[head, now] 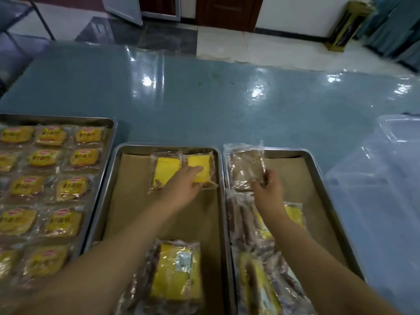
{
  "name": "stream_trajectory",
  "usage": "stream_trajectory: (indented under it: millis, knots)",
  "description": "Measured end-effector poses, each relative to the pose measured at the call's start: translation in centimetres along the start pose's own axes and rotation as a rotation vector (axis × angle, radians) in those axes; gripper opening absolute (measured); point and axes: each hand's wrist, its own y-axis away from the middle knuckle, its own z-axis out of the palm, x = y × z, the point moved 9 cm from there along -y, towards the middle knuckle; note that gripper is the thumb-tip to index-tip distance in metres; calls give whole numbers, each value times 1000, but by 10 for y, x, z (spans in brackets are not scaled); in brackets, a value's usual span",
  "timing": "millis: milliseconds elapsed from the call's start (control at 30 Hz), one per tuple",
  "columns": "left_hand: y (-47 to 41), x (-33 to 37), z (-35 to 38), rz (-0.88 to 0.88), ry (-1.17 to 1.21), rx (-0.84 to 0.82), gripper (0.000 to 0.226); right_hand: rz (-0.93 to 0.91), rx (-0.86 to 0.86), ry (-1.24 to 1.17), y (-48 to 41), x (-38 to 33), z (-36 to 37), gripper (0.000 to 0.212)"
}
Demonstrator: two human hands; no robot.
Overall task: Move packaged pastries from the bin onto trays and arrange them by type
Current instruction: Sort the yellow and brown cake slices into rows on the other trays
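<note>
Three metal trays lie side by side on a blue table. The left tray point(109, 142) is filled with rows of yellow-labelled bun packets point(84, 156). At the far end of the middle tray point(168, 148), my left hand point(184, 181) lies with straight fingers on the right one of two yellow pastry packets point(201, 165); the other point(164, 170) sits beside it. My right hand point(267, 186) pinches a clear-wrapped brown pastry packet point(246, 169) over the far left corner of the right tray point(316, 169).
A clear plastic bin point(386, 178) stands at the right. A loose pile of mixed packets point(261, 258) fills the near left of the right tray, and another yellow packet point(177, 273) lies at the near end of the middle tray. Both trays are paper-lined.
</note>
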Motion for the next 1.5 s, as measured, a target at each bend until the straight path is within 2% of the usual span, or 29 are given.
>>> stream_trajectory:
  millis: [133, 233, 433, 600, 800, 1000, 1133, 1233, 1367, 1500]
  knots:
    - [-1, 45, 49, 135, -122, -71, 44, 70, 109, 42, -39, 36, -61, 29]
    - [-6, 73, 79, 220, -272, -119, 48, 65, 115, 135, -62, 52, -87, 43]
    - [-14, 89, 110, 216, -451, -159, 59, 132, -82, 404, -88, 88, -83, 56]
    - [-15, 89, 112, 154, -505, -162, 62, 97, -160, 493, -92, 95, -75, 59]
    - [-10, 95, 103, 113, -369, -163, 55, -15, -201, 734, -92, 95, -74, 49]
    - [1, 107, 96, 124, -338, -38, 54, 49, -10, 709, -59, 96, -107, 40]
    - [2, 115, 101, 142, -320, -2, 44, 179, -10, 738, -34, 113, -125, 26]
    - [2, 117, 99, 130, -248, 20, 27, 235, -86, 695, -22, 121, -124, 21]
    - [9, 123, 88, 135, -135, 46, 12, 373, -111, 554, -11, 129, -125, 26]
    - [26, 119, 68, 50, 109, 21, 9, 391, -52, 399, -1, 119, -122, 9]
